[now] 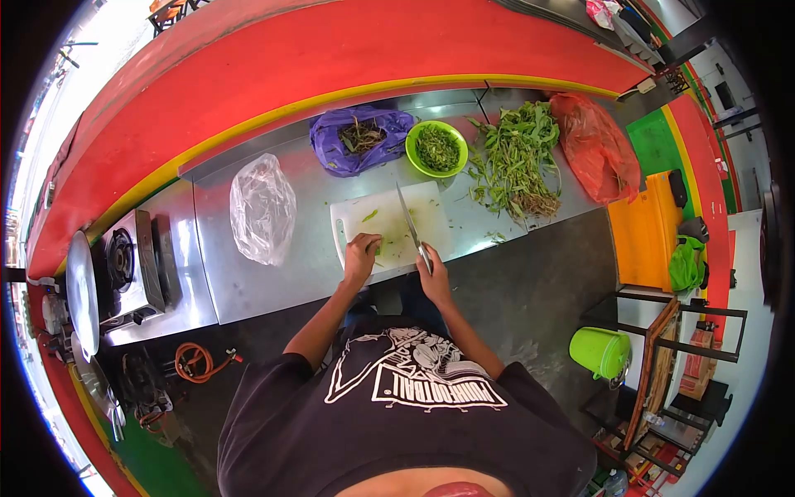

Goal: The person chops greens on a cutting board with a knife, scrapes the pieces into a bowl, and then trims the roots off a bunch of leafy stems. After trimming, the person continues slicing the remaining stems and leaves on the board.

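Observation:
A white cutting board (352, 217) lies on the steel counter, with a few green leaf scraps on it. My right hand (435, 273) is closed round the handle of a knife (408, 214), its long blade pointing away from me over the board. At the board's near left part, my left hand (361, 257) has its fingers curled together; what they pinch, if anything, is hidden. Behind the board stands a green bowl (454, 170) of chopped greens. Leafy stalks (520, 157) are heaped to its right, roots toward me.
Left of the bowl sits a purple plastic bag (331, 157) with plant trimmings. A clear plastic bag (263, 209) lies left of the board, a red plastic bag (592, 149) right of the stalks. At the counter's left end is a gas stove (132, 265). A red wall (331, 54) runs behind.

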